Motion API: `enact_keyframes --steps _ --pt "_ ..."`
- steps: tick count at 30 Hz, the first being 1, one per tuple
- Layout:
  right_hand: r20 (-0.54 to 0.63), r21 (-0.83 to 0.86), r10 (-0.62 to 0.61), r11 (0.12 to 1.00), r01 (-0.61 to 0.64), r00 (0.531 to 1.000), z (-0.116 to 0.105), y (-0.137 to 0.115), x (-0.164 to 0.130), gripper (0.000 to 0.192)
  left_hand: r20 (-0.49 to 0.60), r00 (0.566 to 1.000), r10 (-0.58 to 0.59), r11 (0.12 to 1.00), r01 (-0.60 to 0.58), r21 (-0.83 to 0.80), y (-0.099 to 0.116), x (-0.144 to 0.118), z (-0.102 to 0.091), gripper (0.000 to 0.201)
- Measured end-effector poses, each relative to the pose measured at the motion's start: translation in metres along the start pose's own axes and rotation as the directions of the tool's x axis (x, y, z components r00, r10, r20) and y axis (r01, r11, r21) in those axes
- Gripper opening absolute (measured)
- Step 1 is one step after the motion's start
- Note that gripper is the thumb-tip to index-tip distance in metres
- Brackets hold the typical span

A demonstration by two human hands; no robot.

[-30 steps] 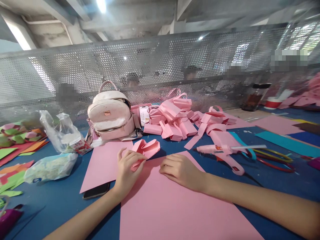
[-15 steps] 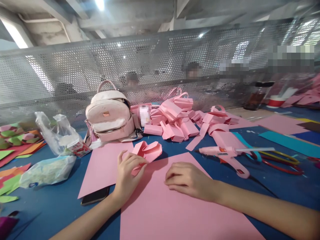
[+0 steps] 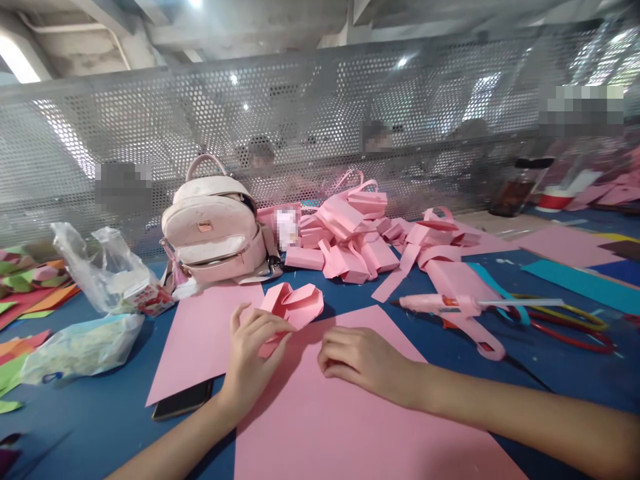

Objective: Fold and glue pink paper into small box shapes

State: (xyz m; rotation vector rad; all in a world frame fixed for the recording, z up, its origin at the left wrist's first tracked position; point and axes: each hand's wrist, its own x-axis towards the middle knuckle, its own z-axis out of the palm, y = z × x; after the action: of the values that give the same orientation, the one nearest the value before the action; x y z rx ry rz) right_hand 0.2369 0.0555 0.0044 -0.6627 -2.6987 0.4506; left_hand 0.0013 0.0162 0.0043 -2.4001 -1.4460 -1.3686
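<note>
1. Blue counter [image 3: 100, 413], cluttered; landmark for all places below is the big pink sheet [image 3: 350, 427] lying flat at the near centre.
2. Mesh screen [image 3: 320, 133] stands behind the sheet along the counter's far edge, probably dividing off other workers; blurred figures behind it.
3. Second pink sheet [image 3: 200, 340] left of the big sheet, tucked partly under it; a phone [image 3: 183, 400] sticks out from beneath its near edge.
4. Backpack [image 3: 215, 230] beyond-left of the sheet, upright against the screen, out of the work area.
5. Pile of folded pink pieces [image 3: 350, 237] beyond the sheet, likely finished ones stacked aside.
6. Plastic bags [image 3: 95, 300] far left of the sheet, with coloured paper scraps [image 3: 25, 293] past them.
7. Glue gun [image 3: 450, 307] right of the sheet, lying on its side within reach; scissors [image 3: 560, 327] just past it.
8. Right hand [image 3: 360, 360] rests on the sheet's far part, fingers curled under, palm down; seems to pin the sheet flat. Grip pressed together, holding nothing.
9. Left hand [image 3: 250, 353] at the sheet's far-left corner, grip pinching the folded pink heart [image 3: 295, 303] by its lower point, so the piece stands tilted up off the counter just beyond the sheet's far edge.
</note>
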Motion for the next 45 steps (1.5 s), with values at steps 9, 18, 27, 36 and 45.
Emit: enact_keyframes --steps 9,18,27,36,45 --pt "-0.02 0.076 0.186 0.98 -0.184 0.982 -0.004 0.006 -0.004 0.015 0.008 1.0 0.011 1.0 -0.011 0.01 0.0 0.0 0.0 0.018" --pt "-0.013 0.01 0.085 0.996 -0.085 0.996 -0.007 0.002 -0.006 0.017 0.013 0.999 0.029 0.999 -0.03 0.025 -0.001 0.001 0.001 0.02" --pt "0.029 -0.04 0.071 0.997 -0.07 0.997 0.001 0.004 -0.008 0.012 0.02 0.999 0.036 0.999 -0.037 0.027 -0.002 0.001 0.001 0.02" --pt "0.049 0.05 0.131 0.99 -0.134 0.99 -0.008 0.009 -0.006 0.016 0.018 1.0 0.018 1.0 -0.018 0.012 -0.002 0.002 0.002 0.02" --pt "0.089 -0.001 0.069 0.998 -0.069 0.994 -0.013 0.004 -0.008 0.016 0.016 1.0 0.019 1.0 -0.02 0.019 -0.002 0.0 0.001 0.018"
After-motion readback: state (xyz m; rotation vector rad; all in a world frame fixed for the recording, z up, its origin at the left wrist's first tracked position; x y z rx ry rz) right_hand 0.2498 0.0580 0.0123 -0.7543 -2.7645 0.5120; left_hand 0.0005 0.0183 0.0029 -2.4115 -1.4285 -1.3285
